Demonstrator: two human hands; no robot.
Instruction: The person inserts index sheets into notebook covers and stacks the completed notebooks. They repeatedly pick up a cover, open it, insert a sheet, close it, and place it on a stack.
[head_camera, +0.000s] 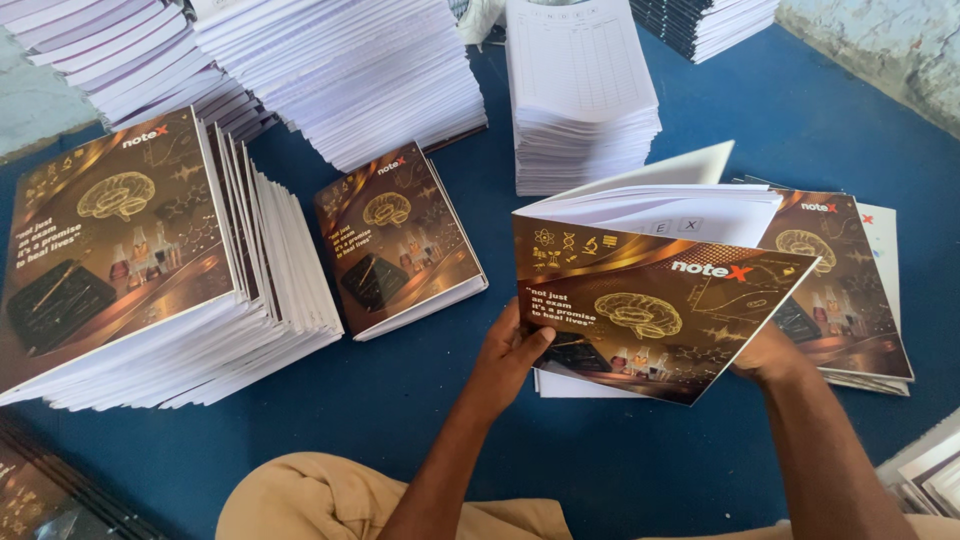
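A notebook (650, 300) with a glossy brown and gold cover showing a brain drawing is held above the blue floor, its cover lifted off the white pages. My left hand (510, 350) grips the cover's lower left edge, thumb on top. My right hand (765, 355) holds the lower right corner from underneath, partly hidden by the cover. Under it lies a low stack of like notebooks (850, 290).
A single covered notebook (400, 240) lies left of centre. A tall leaning stack of covered notebooks (150, 270) stands at the left. White uncovered page stacks (580, 100) (340, 70) fill the back. My knee in tan cloth (330, 500) is at the bottom.
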